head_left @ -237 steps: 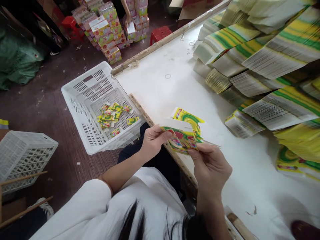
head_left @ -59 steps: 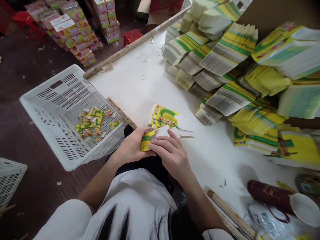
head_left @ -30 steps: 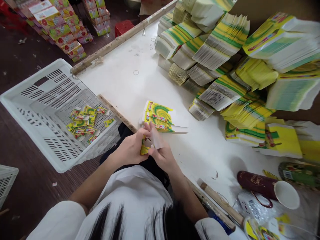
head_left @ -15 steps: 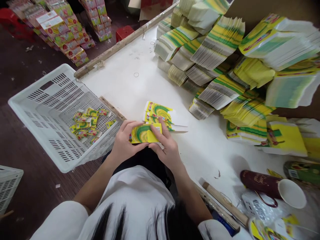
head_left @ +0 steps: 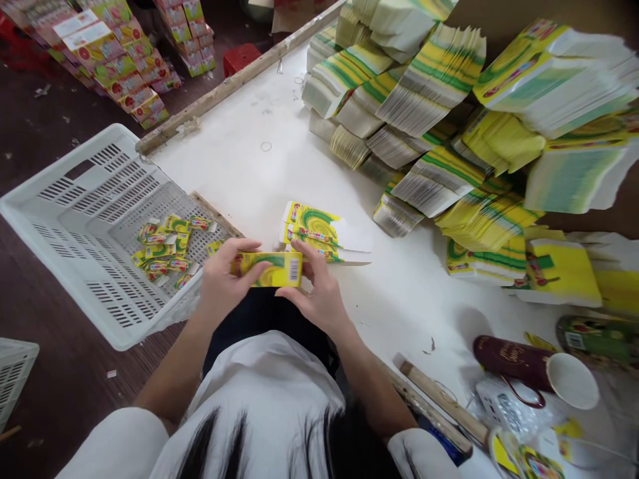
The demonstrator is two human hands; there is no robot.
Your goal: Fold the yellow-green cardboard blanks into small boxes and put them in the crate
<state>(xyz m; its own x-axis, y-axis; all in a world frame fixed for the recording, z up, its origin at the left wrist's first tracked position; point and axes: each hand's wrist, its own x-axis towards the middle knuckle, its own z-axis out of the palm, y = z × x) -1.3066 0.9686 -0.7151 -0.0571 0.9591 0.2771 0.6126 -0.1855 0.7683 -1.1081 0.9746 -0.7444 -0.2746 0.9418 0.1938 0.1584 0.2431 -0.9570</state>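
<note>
A small yellow carton (head_left: 272, 271) with a green swirl and a barcode at its right end is held level over my lap, at the table's front edge. My left hand (head_left: 224, 273) grips its left half, thumb across the near face. My right hand (head_left: 317, 286) is around the barcode end, fingers at the far edge and thumb just below the near edge. Behind it, flattened yellow cartons (head_left: 317, 226) with white flaps lie on the white table (head_left: 224, 153).
At left, a white plastic crate (head_left: 74, 219) contains several small filled cartons (head_left: 162, 246). Bundles of flat cartons (head_left: 424, 100) are piled at the back right. A dark red mug (head_left: 514, 362) lies on its side at right. Stacked pink boxes (head_left: 120, 60) stand on the floor.
The rounded yellow flap seen at the carton's right end no longer shows; a barcode face is there now. The carton and both hands have shifted left, and my left thumb now lies across it.
</note>
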